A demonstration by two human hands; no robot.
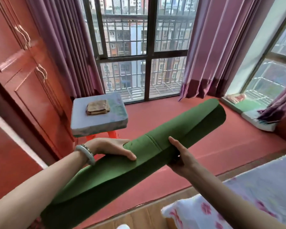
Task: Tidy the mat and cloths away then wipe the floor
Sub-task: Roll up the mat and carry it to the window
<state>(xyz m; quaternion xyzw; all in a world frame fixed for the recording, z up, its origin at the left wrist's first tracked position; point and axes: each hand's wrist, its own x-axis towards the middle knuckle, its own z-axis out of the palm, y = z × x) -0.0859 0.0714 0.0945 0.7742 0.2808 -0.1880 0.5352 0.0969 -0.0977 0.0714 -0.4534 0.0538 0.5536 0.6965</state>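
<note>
Step in hand, as judged: green mat [180, 128] is being carried off for storage, already rolled. It is held in the air, slanting from lower left to upper right, above the red floor [213, 139] and clear of it.

Left hand [112, 148]: fingers are laid over the top of the roll, pressed together; thumb is hidden, prob. tucked under, so the roll looks gripped. Right hand [182, 157]: roll is cupped from below, thumb raised against the near side; fingers are hidden.

Roll is loose. The outer flap gapes at the near end and along the lower edge, so it should be tightened w/ a twist before stowing, and the flap pinned by the fingers. Both ends should be supported, as the roll is long and likely to sag or unwind.

Mat: soft, matte, suede-like, w/ a stitched seam across the middle; the far end is a rounded tube.

Folded brown cloth [98, 106] lies on a square grey-blue cushion [109, 119], faded and worn, set on a red stool [111, 134]. A pink cloth [235, 98] lies crumpled on the sill at right. Neither is put away yet; the floor, smooth and slightly glossy, is not yet wiped.
</note>
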